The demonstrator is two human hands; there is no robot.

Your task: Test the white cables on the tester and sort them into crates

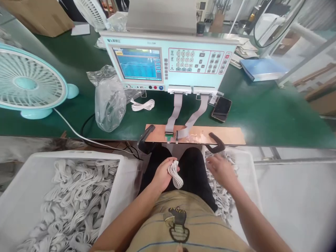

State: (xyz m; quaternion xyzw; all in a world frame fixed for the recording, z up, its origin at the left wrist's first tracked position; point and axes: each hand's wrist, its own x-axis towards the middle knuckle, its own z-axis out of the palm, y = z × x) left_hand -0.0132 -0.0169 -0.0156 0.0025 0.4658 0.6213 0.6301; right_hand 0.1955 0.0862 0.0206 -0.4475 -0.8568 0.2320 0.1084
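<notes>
L hand point(162, 176) closed lightly round one coiled white cable bundle point(175, 177), thumb and fingers at the end nearer the board point(228, 134). We read the pinch as keeping the turns together while leaving most of the coil uncovered. Position re: grip: bundle sits at the fingertips, on the R side of the hand, its loops sticking out toward the shirt; all of it on our side of the board, over the lap.

R hand point(220, 168) apart from L, on our side of the board's R part, above the R bin point(253, 175). Fingers partly bent; can't tell if anything's in them.

Board lies along the table point(265, 105) edge, w/ a black clamp point(147, 138) near its L end and another black clamp point(217, 141) toward its R end, prob. so it won't slide. Two grey ribbon cables, L one point(173, 119) and R one point(196, 113), run from the board to the tester point(194, 78) beyond it; slack seems meant to let the board sit close to us.

Further out: loose white bundle point(143, 105) and clear bag point(110, 105) past the board, to its L; phone point(222, 109) just past its R half. L bin point(119, 164), nearer us and L of board, holds many coiled bundles; R bin has more. Both within arm's reach, we'd judge.
</notes>
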